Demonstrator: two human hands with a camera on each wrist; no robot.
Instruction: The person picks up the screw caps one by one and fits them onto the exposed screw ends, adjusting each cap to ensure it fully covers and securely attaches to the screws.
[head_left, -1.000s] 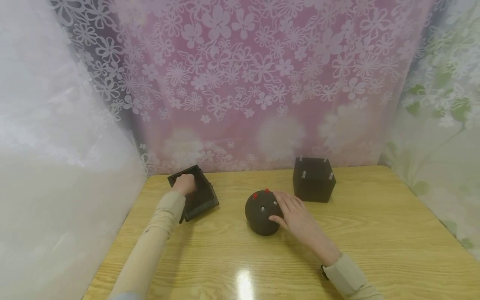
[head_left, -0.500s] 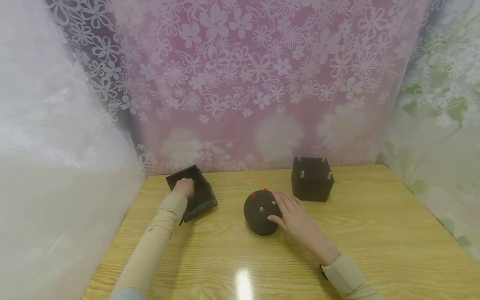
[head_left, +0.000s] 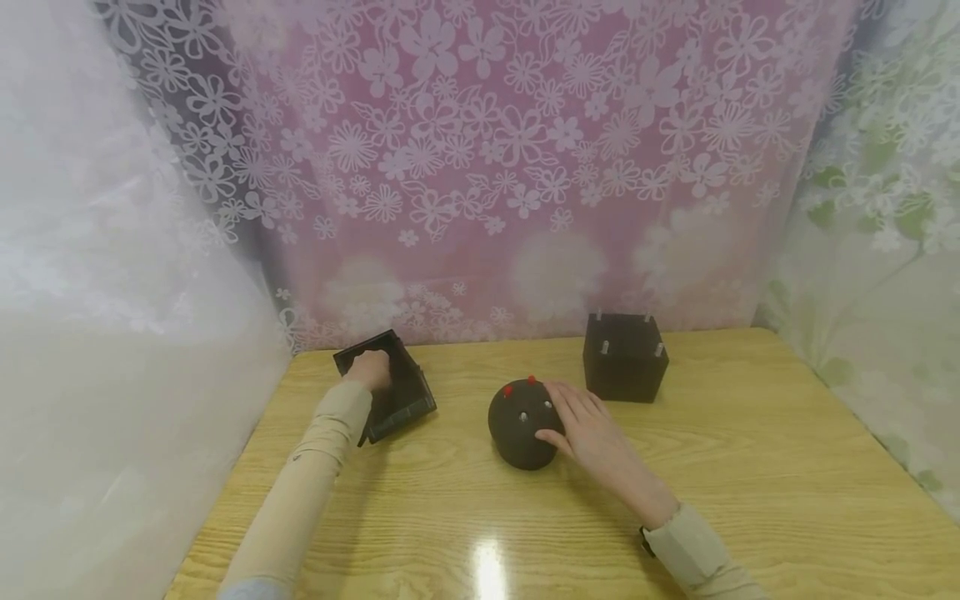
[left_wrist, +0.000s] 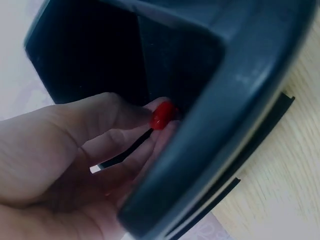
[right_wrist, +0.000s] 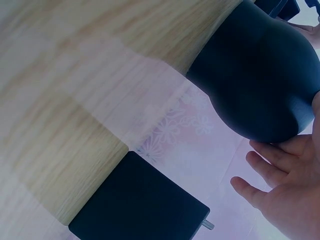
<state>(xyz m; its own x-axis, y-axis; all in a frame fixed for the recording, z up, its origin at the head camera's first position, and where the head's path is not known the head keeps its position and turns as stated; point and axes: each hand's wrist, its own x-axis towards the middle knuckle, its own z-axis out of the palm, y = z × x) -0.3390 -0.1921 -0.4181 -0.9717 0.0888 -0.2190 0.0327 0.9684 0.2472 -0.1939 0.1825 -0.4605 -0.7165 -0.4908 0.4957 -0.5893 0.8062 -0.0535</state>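
Observation:
In the head view my left hand reaches into an open black bin at the left of the table. The left wrist view shows its thumb and fingers pinching a small glossy red cap beside the bin's wall. A thin black strip with a white tip crosses behind the thumb. My right hand rests on the right side of a rounded black block, thumb and fingers spread over it. Two red caps and two bare metal studs stick up from that block.
A black cube-shaped block with several metal pegs on top stands at the back right. The wooden table ends at a pink flowered curtain, with pale sheets on both sides.
My left hand has dipped slightly toward me inside the bin and come back. The right hand and the rounded block have stayed in place.

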